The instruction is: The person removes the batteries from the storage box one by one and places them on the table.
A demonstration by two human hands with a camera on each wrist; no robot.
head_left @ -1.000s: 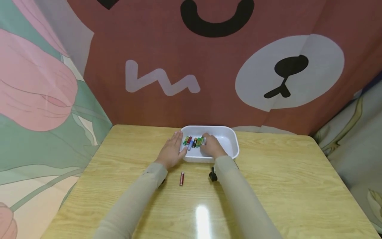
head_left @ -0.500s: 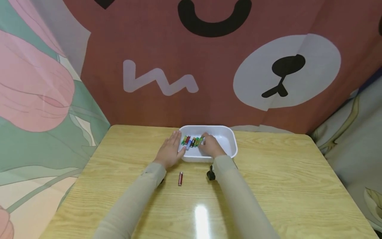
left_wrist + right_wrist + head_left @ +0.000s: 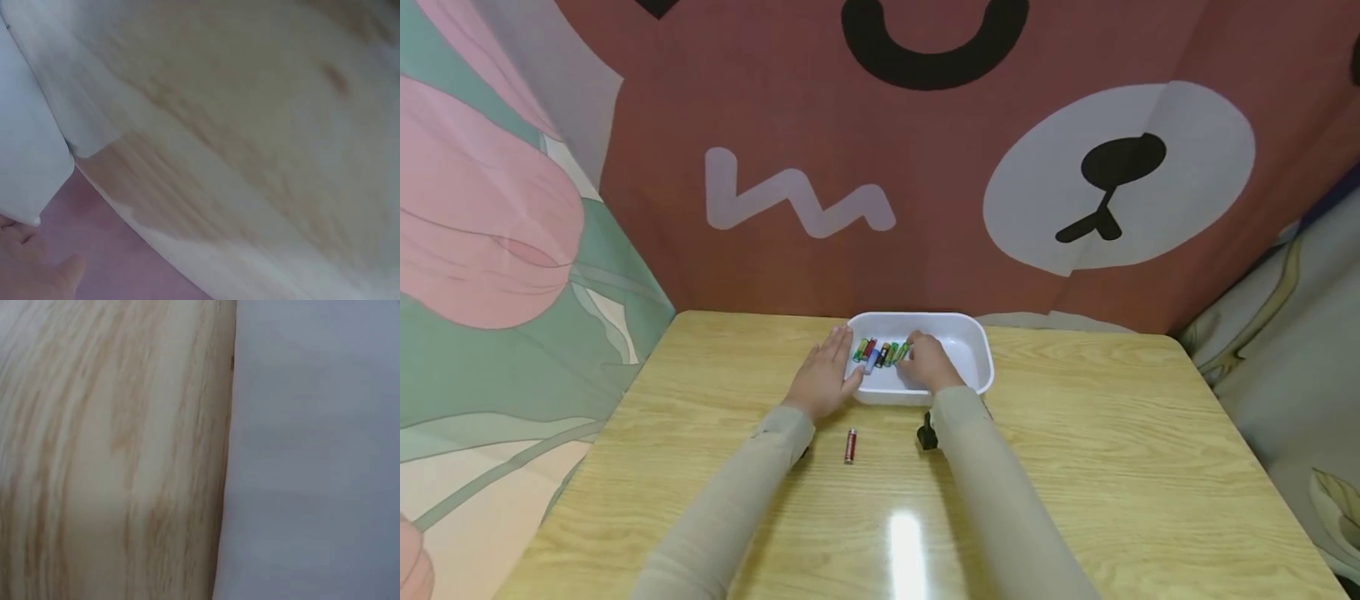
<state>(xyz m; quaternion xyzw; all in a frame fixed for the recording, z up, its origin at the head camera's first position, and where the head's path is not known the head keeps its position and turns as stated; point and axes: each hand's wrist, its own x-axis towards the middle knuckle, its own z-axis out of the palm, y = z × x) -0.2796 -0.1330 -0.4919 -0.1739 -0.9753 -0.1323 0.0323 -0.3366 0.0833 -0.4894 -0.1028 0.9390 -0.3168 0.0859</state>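
Note:
In the head view, a white tray (image 3: pixel 961 352) stands at the table's far edge. Inside its left half several batteries lie in a slanted row, among them a lilac battery (image 3: pixel 872 361) and a dark battery (image 3: pixel 882 356). My left hand (image 3: pixel 822 375) rests against the tray's left wall, fingers straight; part of this hand shows beside the white wall in the left wrist view. My right hand (image 3: pixel 930 364) reaches over the near rim, its fingers curled at a green battery (image 3: pixel 902 353) at the row's right end. The hand partly hides its contact with that battery.
A red battery (image 3: pixel 850 447) lies alone on the wooden table (image 3: pixel 1120 450), in front of the tray. A black wrist device (image 3: pixel 928 433) shows under the right sleeve. Behind the table hangs a printed cloth (image 3: pixel 812 275). The right wrist view shows only tabletop and white tray wall.
The head view has shifted slightly. The green battery at the row's right end shows more clearly beside my right fingers and leans more. My left hand keeps its place at the tray.

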